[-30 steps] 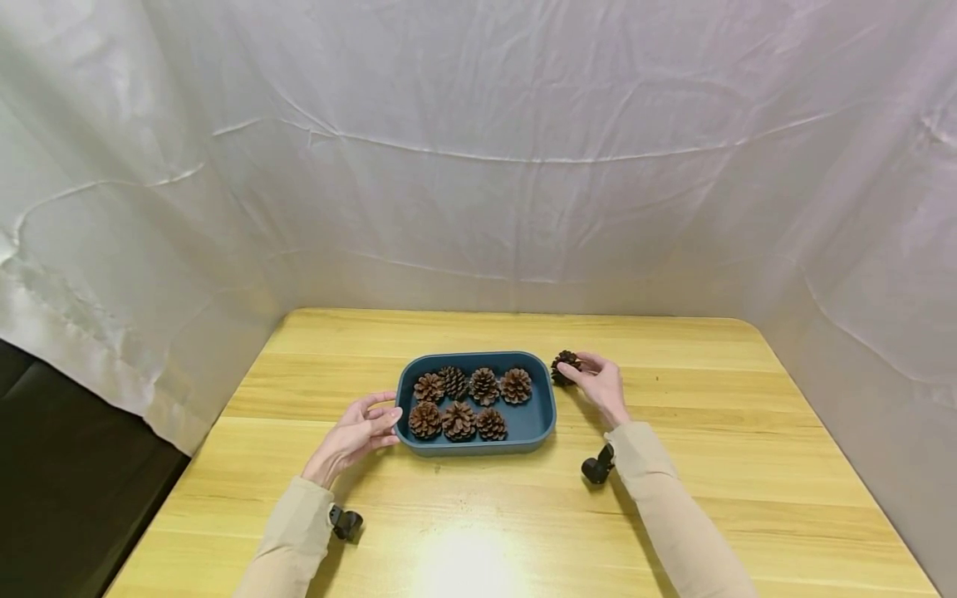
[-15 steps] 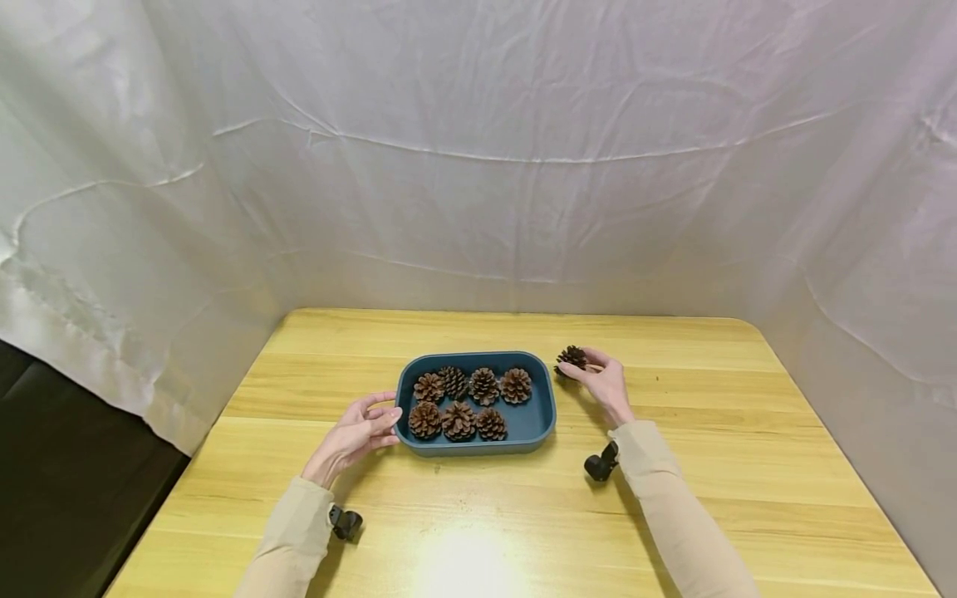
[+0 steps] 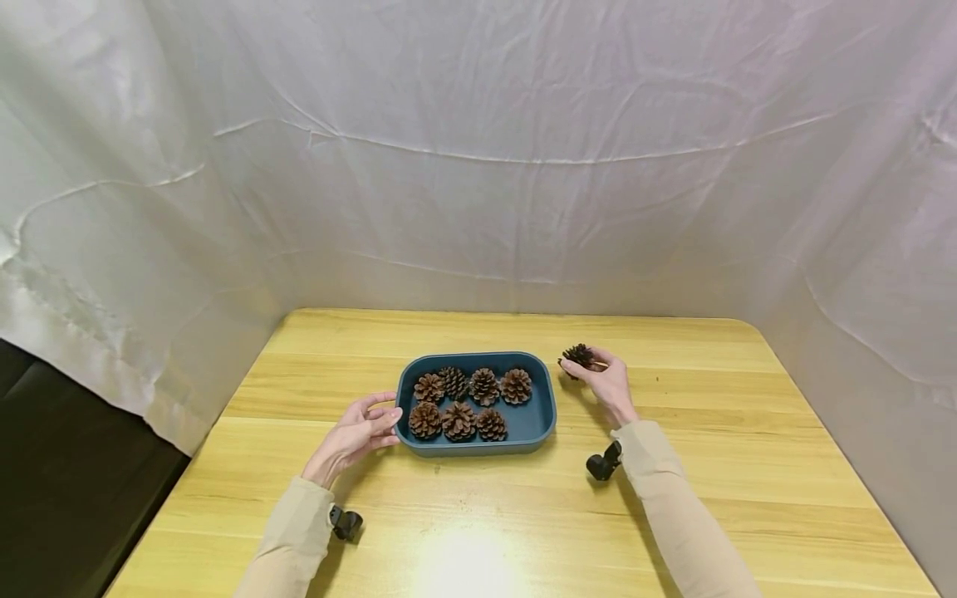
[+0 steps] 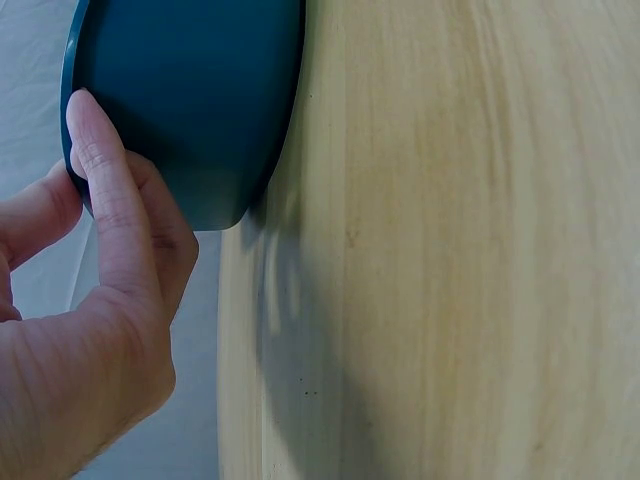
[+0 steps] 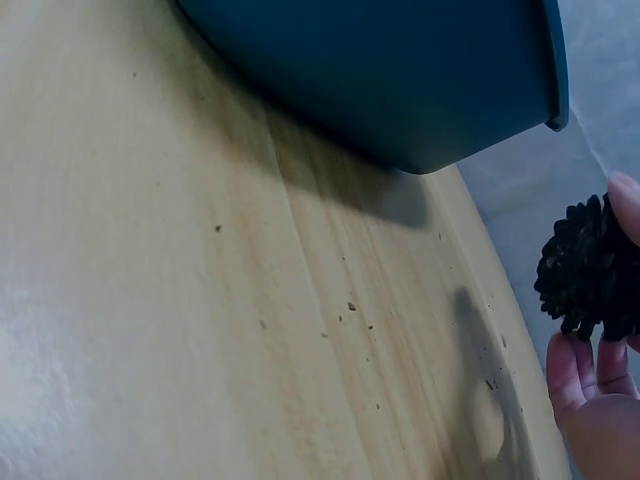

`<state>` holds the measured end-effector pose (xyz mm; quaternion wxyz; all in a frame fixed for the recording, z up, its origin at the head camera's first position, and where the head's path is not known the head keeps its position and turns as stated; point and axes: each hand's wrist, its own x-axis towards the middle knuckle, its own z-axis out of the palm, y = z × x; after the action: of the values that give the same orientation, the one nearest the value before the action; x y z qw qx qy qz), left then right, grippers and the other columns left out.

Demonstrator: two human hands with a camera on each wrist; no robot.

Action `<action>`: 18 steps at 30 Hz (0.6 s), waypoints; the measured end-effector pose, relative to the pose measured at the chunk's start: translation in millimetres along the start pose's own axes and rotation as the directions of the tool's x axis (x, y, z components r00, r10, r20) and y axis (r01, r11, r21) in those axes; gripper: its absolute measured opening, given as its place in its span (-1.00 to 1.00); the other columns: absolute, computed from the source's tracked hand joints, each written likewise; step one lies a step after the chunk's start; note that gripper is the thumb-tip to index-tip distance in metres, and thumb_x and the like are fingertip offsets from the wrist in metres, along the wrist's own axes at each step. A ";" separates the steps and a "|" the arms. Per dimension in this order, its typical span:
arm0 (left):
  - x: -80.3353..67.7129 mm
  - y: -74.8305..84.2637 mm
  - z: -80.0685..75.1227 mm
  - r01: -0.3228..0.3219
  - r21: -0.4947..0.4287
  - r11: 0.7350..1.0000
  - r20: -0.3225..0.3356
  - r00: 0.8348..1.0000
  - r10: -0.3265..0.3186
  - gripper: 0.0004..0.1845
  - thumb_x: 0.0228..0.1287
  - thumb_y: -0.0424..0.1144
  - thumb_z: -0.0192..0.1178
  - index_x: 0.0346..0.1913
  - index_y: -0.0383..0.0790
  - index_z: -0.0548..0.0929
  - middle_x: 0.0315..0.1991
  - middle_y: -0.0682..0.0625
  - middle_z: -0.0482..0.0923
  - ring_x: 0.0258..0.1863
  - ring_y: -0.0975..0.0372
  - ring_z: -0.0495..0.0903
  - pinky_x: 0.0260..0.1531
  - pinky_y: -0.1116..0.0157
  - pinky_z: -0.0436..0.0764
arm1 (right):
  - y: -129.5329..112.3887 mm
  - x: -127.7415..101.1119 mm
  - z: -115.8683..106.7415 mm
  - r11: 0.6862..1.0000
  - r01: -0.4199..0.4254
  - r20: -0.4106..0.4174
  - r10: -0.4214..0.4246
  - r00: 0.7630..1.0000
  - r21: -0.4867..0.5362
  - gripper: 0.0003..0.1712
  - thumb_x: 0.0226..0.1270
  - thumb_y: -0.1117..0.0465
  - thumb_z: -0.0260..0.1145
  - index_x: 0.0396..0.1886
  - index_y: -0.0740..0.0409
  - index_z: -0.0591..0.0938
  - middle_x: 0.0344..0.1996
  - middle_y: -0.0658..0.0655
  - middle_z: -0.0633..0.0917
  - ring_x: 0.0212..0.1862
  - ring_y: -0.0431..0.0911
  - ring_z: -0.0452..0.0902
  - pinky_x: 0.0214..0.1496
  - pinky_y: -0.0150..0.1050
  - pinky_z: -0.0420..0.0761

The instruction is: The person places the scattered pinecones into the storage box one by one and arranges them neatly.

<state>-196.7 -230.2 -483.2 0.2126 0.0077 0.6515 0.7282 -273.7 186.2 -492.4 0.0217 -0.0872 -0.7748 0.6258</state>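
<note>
A dark blue rectangular tray with rounded corners stands on the table, holding two rows of brown pine cones. My left hand grips its left end, thumb over the rim and fingers along the outer wall. In the left wrist view, that hand pinches the tray's rim. Just off the tray's right end, my right hand holds a dark pine cone between thumb and fingers. The right wrist view shows this pine cone at its right edge, with the hand partly cut off.
The light wooden table extends around the tray. Pale curtains hang behind it and at both sides. Small dark crumbs lie on the wood near the tray. A dark surface sits beyond the table's left edge.
My right hand has shifted slightly right, away from the tray, and the pine cone in it has turned and risen a little. The left hand and the tray have stayed put.
</note>
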 end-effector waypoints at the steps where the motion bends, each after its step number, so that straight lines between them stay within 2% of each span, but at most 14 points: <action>1: -0.2 0.1 0.0 -0.001 0.001 1.000 0.002 1.000 0.001 -0.36 0.53 -0.40 0.04 0.49 -0.51 0.00 -0.18 0.08 0.55 -0.41 0.34 0.61 -0.28 0.45 0.73 | -0.1 0.1 -0.4 1.000 0.003 -0.001 -0.003 1.000 0.003 -0.15 0.22 0.09 0.52 0.43 0.31 0.39 0.27 0.35 0.50 -0.09 -0.23 0.50 -0.16 -0.61 0.52; 6: -0.5 -0.2 -1.0 -0.002 0.000 1.000 0.007 1.000 0.002 -0.36 0.53 -0.39 0.03 0.48 -0.51 0.00 -0.17 0.08 0.56 -0.41 0.35 0.61 -0.28 0.45 0.73 | -2.2 -1.1 -1.5 1.000 0.004 0.007 -0.004 1.000 0.026 -0.11 0.29 0.04 0.47 0.49 0.29 0.32 0.34 0.34 0.45 -0.02 -0.23 0.47 -0.12 -0.66 0.52; 9: 0.0 -0.5 -1.8 0.004 -0.001 1.000 0.002 1.000 -0.004 -0.36 0.53 -0.39 0.04 0.49 -0.50 0.00 -0.17 0.08 0.56 -0.40 0.34 0.61 -0.28 0.44 0.73 | -4.5 -2.2 -1.5 0.998 0.006 0.017 -0.007 1.000 0.061 -0.17 0.33 0.03 0.44 0.48 0.24 0.35 0.34 0.32 0.46 -0.05 -0.30 0.48 -0.09 -0.66 0.53; 15: 1.7 -1.2 -2.7 0.005 -0.003 1.000 0.001 1.000 -0.005 -0.35 0.52 -0.38 0.06 0.49 -0.50 0.01 -0.16 0.07 0.57 -0.39 0.34 0.61 -0.27 0.44 0.73 | -21.4 -12.1 -3.4 0.999 0.030 0.040 -0.032 0.999 0.032 -0.30 0.47 0.05 0.28 0.48 0.24 0.35 0.34 0.35 0.49 0.00 -0.28 0.45 0.00 -0.67 0.46; 18: 1.7 -1.6 -2.7 0.010 -0.008 1.000 -0.003 1.000 -0.010 -0.35 0.52 -0.38 0.05 0.49 -0.49 0.01 -0.16 0.08 0.56 -0.39 0.34 0.61 -0.28 0.44 0.73 | -15.8 -7.6 -3.8 0.998 0.059 0.029 -0.060 0.998 0.026 -0.31 0.49 0.01 0.25 0.48 0.22 0.37 0.33 0.33 0.50 0.04 -0.24 0.44 0.03 -0.66 0.45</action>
<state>-198.6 -232.1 -485.7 0.2151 0.0025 0.6490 0.7297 -267.4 185.5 -475.7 0.0299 -0.0544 -0.7694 0.6357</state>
